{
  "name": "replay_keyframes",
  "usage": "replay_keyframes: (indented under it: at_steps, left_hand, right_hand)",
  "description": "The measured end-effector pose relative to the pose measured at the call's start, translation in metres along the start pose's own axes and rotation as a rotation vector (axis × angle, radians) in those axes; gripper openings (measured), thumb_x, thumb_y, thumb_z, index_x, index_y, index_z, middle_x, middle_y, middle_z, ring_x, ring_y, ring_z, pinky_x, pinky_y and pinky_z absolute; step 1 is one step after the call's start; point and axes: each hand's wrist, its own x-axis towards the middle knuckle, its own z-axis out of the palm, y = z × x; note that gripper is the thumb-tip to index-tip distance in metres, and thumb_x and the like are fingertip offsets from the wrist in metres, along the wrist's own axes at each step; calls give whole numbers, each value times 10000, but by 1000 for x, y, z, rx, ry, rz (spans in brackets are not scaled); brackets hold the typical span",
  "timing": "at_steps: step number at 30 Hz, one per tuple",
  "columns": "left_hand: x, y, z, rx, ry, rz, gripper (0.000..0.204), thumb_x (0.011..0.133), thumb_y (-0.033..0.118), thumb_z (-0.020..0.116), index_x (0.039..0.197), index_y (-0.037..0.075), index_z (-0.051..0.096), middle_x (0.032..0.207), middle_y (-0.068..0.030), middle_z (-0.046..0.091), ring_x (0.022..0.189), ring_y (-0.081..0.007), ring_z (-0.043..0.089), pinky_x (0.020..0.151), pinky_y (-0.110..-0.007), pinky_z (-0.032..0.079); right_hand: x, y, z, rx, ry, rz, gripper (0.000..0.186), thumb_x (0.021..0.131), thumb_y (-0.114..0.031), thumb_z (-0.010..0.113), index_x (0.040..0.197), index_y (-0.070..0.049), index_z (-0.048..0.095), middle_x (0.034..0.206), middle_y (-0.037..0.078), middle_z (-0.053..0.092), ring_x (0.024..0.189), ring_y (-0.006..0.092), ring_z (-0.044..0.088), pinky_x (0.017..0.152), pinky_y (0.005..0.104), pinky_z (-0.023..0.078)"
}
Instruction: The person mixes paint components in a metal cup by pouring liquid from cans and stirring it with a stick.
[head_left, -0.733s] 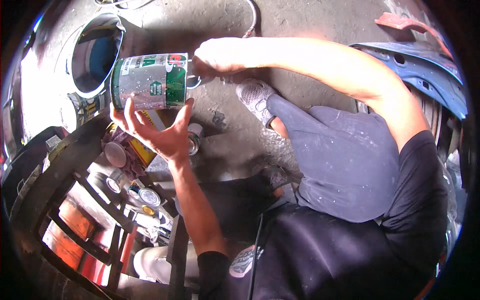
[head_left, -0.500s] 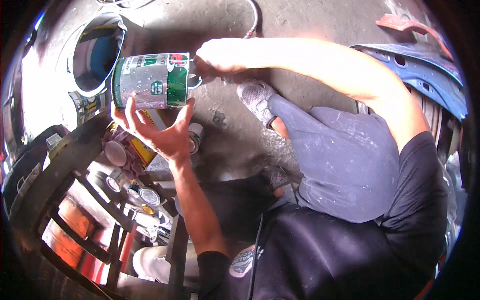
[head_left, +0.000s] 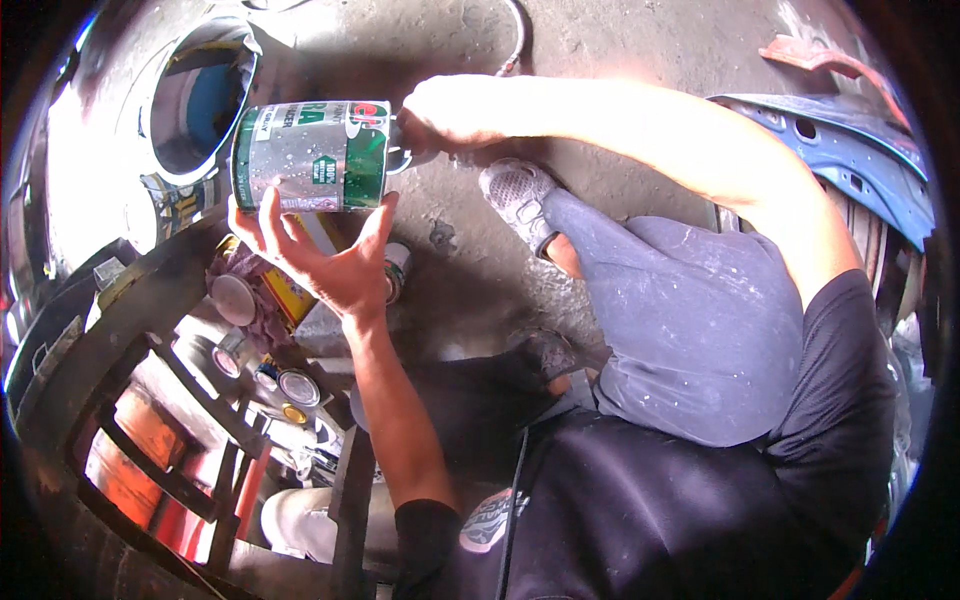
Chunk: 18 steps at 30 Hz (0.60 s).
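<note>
My left hand grips a green and silver paint can from the near side. Its thumb presses near the can's right end and the fingers spread toward the left end. The can lies on its side in the air, its wall spotted with pale drops. At its right end my right hand is closed in bright light, with the fingers mostly hidden. A thin, pale curved rim shows just under those fingers; I cannot make out what they hold.
An open bucket stands behind the can at the left. Below my left hand are a yellow tin, several small round cans and a dark slatted frame. A blue metal panel lies at the far right; a hose crosses the floor.
The can and both hands have shifted slightly to the right and a little up in the picture. The grip of the left hand looks the same.
</note>
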Motion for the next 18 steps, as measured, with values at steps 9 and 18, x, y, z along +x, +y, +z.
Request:
replay_keyframes:
  at_steps: [9, 18]
  left_hand:
    - [0, 2, 1, -9, -7, -10, 1143, 620, 154, 1028, 1544, 126, 356, 1641, -174, 193, 1496, -324, 329, 1232, -552, 362]
    - [-2, 0, 3, -3, -3, -29, 1147, 608, 148, 1030, 1540, 138, 362, 1654, -202, 162, 1521, -336, 291, 1240, -564, 340]
  right_hand:
    - [1, 4, 6, -23, 0, -40, 170, 904, -203, 627, 897, -64, 724, 877, 155, 705, 850, 363, 697, 769, 459, 552]
    - [5, 7, 9, -56, -17, -83, 159, 896, -198, 629, 891, -67, 719, 867, 152, 697, 844, 359, 695, 765, 461, 549]
